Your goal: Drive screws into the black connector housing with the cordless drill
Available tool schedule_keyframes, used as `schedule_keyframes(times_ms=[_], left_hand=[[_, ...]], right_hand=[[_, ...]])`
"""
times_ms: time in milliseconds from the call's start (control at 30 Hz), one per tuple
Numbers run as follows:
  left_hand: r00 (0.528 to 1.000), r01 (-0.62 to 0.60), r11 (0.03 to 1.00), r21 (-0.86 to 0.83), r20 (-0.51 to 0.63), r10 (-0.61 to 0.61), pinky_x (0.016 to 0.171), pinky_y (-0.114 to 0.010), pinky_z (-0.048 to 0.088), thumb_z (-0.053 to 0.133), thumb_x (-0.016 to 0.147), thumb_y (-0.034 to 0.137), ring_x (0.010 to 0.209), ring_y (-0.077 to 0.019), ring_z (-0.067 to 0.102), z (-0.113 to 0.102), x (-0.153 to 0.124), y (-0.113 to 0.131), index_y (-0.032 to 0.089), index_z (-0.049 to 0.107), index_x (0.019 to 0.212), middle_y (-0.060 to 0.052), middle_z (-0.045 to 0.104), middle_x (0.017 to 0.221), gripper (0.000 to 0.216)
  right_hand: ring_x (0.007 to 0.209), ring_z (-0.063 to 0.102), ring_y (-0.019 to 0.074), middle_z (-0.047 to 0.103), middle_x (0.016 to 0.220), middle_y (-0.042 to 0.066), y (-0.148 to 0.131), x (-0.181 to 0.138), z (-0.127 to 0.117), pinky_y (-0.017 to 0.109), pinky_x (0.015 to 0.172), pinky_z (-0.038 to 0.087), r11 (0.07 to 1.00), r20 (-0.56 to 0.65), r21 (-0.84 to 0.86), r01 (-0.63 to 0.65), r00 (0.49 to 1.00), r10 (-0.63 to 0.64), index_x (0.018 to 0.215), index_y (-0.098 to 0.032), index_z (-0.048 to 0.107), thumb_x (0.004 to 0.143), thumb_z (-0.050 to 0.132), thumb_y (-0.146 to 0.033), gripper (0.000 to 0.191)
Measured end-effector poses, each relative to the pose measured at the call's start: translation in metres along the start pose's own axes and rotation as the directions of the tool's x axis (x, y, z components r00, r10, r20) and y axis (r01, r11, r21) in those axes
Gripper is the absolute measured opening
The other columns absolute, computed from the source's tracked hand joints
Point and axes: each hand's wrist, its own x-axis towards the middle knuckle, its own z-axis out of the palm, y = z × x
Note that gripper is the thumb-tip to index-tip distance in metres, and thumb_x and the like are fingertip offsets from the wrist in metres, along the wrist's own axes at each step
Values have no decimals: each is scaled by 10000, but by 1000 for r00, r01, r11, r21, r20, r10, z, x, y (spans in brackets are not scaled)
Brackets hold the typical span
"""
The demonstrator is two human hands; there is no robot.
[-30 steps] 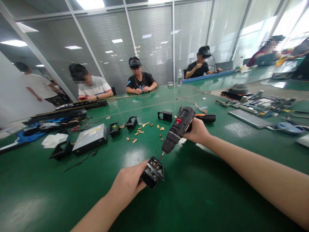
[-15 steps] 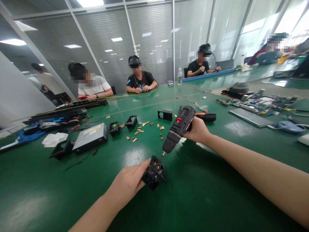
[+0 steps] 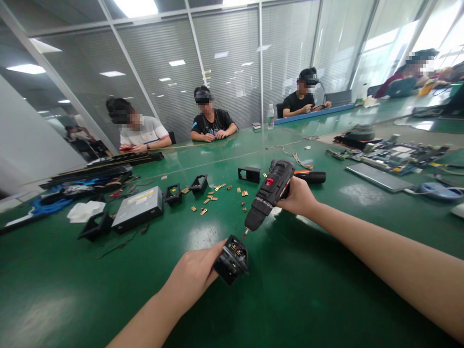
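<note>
My left hand (image 3: 197, 270) grips a black plastic socket housing (image 3: 231, 263) with brass contacts inside, tilted above the green table. In my right hand (image 3: 299, 197) is a black cordless drill (image 3: 272, 188) with a red switch, its fingers wrapped round the handle. The drill points down and left, and its bit (image 3: 244, 236) reaches into the housing at the brass contacts. Whether the bit is seated on a screw is too small to tell. Beyond the housing lie several small brass pieces (image 3: 210, 198) and a black rectangular frame (image 3: 249, 174).
Left of the brass pieces are more black frames (image 3: 199, 184) and a silver disc drive (image 3: 137, 210). A circuit board (image 3: 400, 153), a flat silver device (image 3: 379, 178) and cables lie at the right. People sit across the green table (image 3: 174, 164); a bottle (image 3: 270, 117) stands there.
The view has shifted slightly. Both hands, the drill and the housing keep nearly the same pose, with the bit still in the housing.
</note>
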Motion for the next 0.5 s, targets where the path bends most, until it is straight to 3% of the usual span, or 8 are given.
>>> schedule_keyframes(times_ms=[200,500], left_hand=[[995,-15,988,152,-94,29,557,-309,540,398,1060,302,602,-218,726,-2,3,2,151,511,1235,-52,733,757,257],[992,-26,990,141,-115,42,561,-287,537,384,1074,322,614,-196,734,-5,6,7,145,530,1207,-43,740,770,266]], right_hand=[[736,675,275,715,852,81,2,-1,1,361,663,505,999,3,-41,-8,1000,8,838,-205,596,590,790,-409,375],[736,677,274,711,826,76,1,-1,0,360,677,504,1000,10,-30,3,1000,-3,830,-199,594,605,773,-367,332]])
